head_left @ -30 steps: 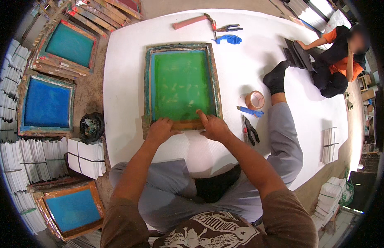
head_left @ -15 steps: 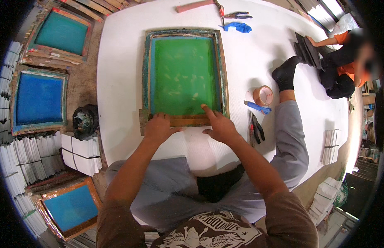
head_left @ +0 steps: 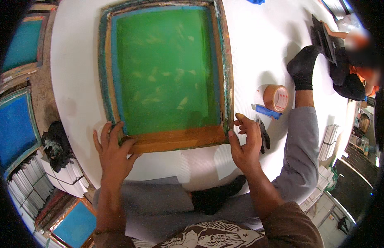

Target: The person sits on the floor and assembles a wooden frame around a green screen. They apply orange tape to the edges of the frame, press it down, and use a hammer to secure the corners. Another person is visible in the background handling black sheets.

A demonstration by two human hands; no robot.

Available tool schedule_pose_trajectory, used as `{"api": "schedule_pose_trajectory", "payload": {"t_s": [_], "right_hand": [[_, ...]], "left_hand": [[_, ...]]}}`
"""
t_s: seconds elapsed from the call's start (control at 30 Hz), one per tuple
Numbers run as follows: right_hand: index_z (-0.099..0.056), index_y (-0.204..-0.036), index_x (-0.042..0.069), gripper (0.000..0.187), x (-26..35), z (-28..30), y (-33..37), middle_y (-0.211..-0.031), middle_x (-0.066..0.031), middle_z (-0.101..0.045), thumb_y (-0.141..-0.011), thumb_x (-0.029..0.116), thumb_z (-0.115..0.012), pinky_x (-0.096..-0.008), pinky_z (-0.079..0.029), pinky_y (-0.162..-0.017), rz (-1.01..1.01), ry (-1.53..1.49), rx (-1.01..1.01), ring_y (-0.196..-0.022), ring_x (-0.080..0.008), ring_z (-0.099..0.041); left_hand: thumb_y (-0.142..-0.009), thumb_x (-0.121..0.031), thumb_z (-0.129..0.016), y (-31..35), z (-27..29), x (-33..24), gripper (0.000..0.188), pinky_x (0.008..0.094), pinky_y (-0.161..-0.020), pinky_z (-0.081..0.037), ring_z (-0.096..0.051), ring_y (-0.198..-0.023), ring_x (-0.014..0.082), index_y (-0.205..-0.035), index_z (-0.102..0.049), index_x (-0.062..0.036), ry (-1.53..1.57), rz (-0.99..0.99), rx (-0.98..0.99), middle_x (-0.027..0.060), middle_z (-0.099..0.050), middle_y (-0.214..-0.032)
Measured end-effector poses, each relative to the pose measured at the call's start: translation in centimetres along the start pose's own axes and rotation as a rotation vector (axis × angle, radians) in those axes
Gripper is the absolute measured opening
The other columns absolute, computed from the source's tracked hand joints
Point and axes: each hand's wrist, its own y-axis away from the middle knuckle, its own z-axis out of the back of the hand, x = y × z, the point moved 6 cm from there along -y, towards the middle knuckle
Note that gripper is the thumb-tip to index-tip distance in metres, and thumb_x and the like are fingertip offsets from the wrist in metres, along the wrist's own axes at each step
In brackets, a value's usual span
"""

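Observation:
A screen-printing frame (head_left: 227, 78) with green mesh (head_left: 167, 70) and a blue border lies flat on the white surface in front of me. Brown packing tape (head_left: 179, 139) runs along its near rail. My left hand (head_left: 114, 155) rests with fingers spread over the near left corner, its thumb on the tape's end. At the near right corner is my right hand (head_left: 246, 144), thumb against the frame's edge, fingers loosely bent and apart; I see nothing held in it. Just beyond it lie a roll of brown tape (head_left: 276, 98), a blue cutter (head_left: 266, 111) and dark-handled pliers (head_left: 264, 135), partly hidden.
My black-socked foot (head_left: 303, 66) and leg bound the right side. Farther right, another person handles dark flat pieces (head_left: 322, 39). Blue-mesh frames (head_left: 16, 128), a black bundle (head_left: 57, 144) and tied white stacks (head_left: 64, 177) stand at the left.
The view has come closer to the frame. My right hand moved from the near rail out to the right corner. The tape end jutting past the left corner no longer sticks out.

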Motion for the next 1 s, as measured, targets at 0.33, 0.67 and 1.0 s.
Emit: {"api": "schedule_pose_trajectory", "payload": {"t_s": [0.33, 0.67, 1.0], "right_hand": [[-0.047, -0.144, 0.004, 0.067, -2.6, -1.0, -1.1, -0.102, -0.0108, -0.068, -0.083, -0.011, -0.069, -0.025, -0.053, -0.072, -0.295, -0.146, -0.046, -0.08, -0.0122, -0.064], [-0.025, -0.159, 0.007, 0.091, 3.2, -3.8, 0.7, -0.115, -0.0267, -0.07, -0.076, 0.002, -0.062, -0.0545, -0.056, -0.071, -0.169, 0.445, 0.768, -0.078, -0.0402, -0.072], [-0.026, -0.159, 0.005, 0.086, 4.1, -4.5, 0.9, -0.124, -0.0218, -0.069, -0.08, 0.005, -0.06, -0.0507, -0.057, -0.069, -0.171, 0.554, 0.752, -0.08, -0.037, -0.073]], "left_hand": [[-0.054, -0.026, -0.094, -0.6, -0.1, 0.2, 0.041, 0.0644, -0.125, -0.005, -0.019, -0.155, 0.0383, -0.093, -0.081, -0.0206, -0.023, 0.093, 0.012, 0.0051, -0.041, -0.161], [-0.057, -0.033, -0.093, 0.0, -0.9, 0.2, 0.042, 0.0664, -0.123, -0.012, -0.021, -0.152, 0.0426, -0.092, -0.081, -0.0139, 0.009, 0.03, -0.076, 0.0112, -0.041, -0.157], [-0.053, -0.04, -0.095, -0.2, 1.0, -0.2, 0.049, 0.0679, -0.122, -0.012, -0.019, -0.152, 0.0453, -0.089, -0.08, -0.0104, -0.067, 0.216, -0.048, 0.0197, -0.039, -0.152]]}}
